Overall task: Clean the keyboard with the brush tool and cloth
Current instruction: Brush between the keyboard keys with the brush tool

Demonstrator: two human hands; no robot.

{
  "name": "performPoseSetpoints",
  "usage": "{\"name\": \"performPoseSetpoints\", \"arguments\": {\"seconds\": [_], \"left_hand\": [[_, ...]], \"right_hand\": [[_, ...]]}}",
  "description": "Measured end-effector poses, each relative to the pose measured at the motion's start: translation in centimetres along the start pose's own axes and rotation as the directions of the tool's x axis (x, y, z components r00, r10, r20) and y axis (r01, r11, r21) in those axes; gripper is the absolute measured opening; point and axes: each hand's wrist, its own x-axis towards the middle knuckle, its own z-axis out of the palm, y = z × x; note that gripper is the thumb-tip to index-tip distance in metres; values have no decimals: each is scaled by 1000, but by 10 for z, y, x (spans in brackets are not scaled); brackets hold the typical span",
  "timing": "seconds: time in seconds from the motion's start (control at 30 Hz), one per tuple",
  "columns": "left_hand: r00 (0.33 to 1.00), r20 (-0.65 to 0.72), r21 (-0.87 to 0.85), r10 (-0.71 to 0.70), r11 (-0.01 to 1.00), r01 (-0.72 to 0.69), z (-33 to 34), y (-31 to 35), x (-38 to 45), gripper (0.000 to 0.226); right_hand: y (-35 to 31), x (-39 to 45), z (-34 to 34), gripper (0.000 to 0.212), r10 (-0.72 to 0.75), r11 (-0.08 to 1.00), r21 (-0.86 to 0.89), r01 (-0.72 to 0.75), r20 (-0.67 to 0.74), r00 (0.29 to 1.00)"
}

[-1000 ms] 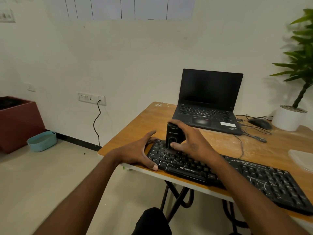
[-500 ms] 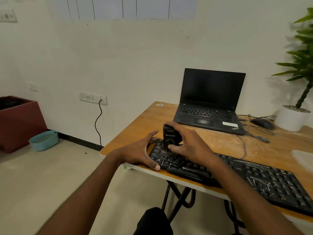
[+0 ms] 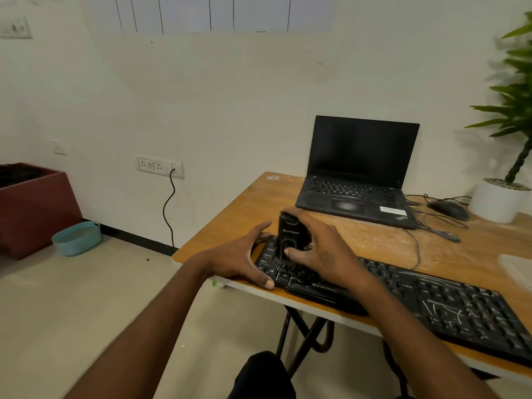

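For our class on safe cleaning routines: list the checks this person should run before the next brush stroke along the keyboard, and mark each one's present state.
1. Right hand grips the brush tool: ok.
2. Tool stands upright on the keys at the left end of the keyboard: ok.
3. Left hand steadies the keyboard's left end: ok.
4. White debris is gone from the right-hand keys: not ok.
5. Cloth at the table's right edge is within reach: cannot tell.
6. Mouse cable is clear of the keys: cannot tell.

Black keyboard (image 3: pixel 431 300), white-streaked; orange-brown table (image 3: pixel 230 226)
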Motion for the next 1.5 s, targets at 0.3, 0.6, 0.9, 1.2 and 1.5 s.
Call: {"name": "performPoseSetpoints", "arguments": {"seconds": [0.3,0.6,0.9,1.2,1.5], "left_hand": [[1000,2,26,-2,1000,2,2,2,1,114],[1000,6,-8,-1,1000,1,-1,-2,2,138],[1000,-4,37,9,999,-9,1,2,0,109],[999,-6,29,42,999,-41,2,6,-3,126],[999,0,-1,52,999,-52,2,5,-3,116]], "right_hand": [[-20,17,33,77,-35,999,-18,35,-15,999],[-7,-11,-6,78,33,999,-28,-33,-6,999],[-22,12,31,77,-34,998,-53,33,-22,999],[-21,-11,14,77,-9,1000,-21,9,0,1000],[-27,-26,16,78,-41,997,-69,43,31,999]]}}
